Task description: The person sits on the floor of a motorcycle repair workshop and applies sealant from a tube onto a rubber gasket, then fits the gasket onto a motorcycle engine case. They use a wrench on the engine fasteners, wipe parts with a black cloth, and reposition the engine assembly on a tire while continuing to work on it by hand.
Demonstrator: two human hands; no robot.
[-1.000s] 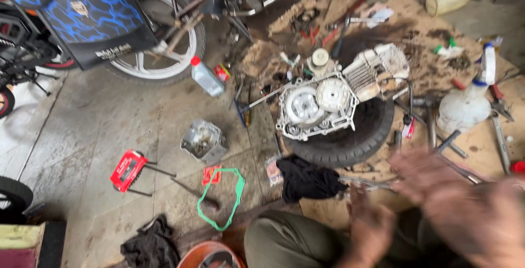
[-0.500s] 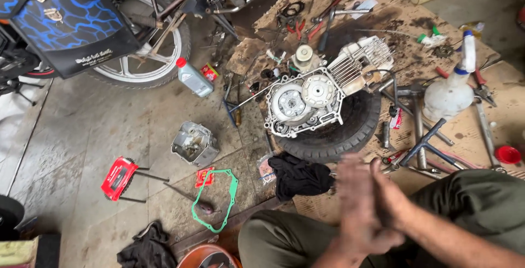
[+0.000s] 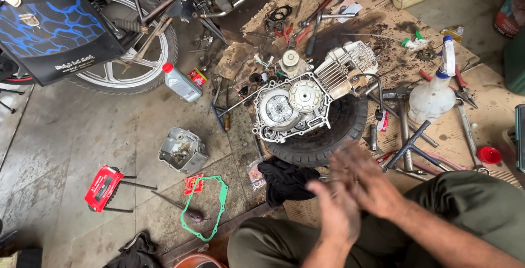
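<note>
Green gasket, red packet — motorcycle wheel behind.

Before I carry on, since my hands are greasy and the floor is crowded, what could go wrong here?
The open engine only rests on a tyre, so a nudge might tip it. Both hands, left and right, look oily, so tools could slip. The green gasket lies loose on the floor by your knee and might get stepped on and torn.
</note>
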